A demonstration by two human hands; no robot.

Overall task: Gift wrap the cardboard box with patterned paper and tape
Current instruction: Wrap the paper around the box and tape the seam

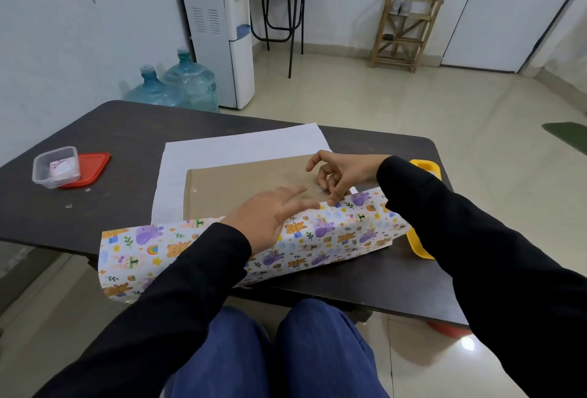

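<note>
A flat brown cardboard box (247,184) lies on the patterned paper, whose white underside (241,146) shows beyond it. The paper's near flap (333,232), printed with bears and rainbows, is folded up over the box's near edge. My left hand (270,216) lies flat with straight fingers, pressing the flap's edge onto the box top. My right hand (340,175) presses its thumb tip on the same edge further right; its other fingers are curled above the box. Whether a small piece of tape sits under that thumb I cannot tell.
The dark table (111,134) holds a clear plastic tub (55,167) with a red lid (90,169) at the left. A yellow tray (419,245) lies at the right, partly under my right sleeve. Water bottles (178,86) and a dispenser (219,29) stand beyond.
</note>
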